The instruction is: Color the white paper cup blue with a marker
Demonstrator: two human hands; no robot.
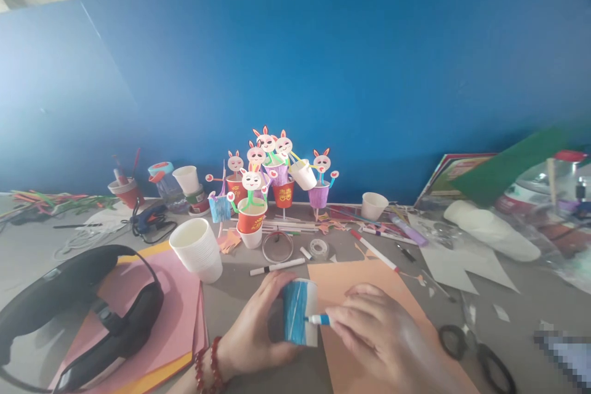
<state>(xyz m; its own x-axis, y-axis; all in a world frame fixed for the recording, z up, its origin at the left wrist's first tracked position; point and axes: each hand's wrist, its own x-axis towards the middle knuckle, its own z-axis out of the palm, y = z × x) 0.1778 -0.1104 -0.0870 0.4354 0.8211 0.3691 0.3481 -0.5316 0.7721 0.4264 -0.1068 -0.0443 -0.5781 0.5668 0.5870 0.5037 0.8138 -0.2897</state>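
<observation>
A small paper cup (295, 314) lies on its side in my left hand (258, 326), whose fingers wrap round its rim and base. Most of the cup's visible side is coloured blue, with a white strip left at the right. My right hand (373, 332) grips a blue marker (322, 319), its tip touching the cup where the blue meets the white. Under the cup and my right hand lies an orange sheet of paper (341, 283). A white marker with a dark band (277, 266) rests just beyond the cup.
Paper-cup rabbit figures (252, 194) stand at the back by the blue wall. Stacked white cups (196, 249) and black headphones (87, 314) are on the left, over pink paper (170, 320). Black-handled scissors (466, 341), a red-capped marker (376, 251) and paper scraps are on the right.
</observation>
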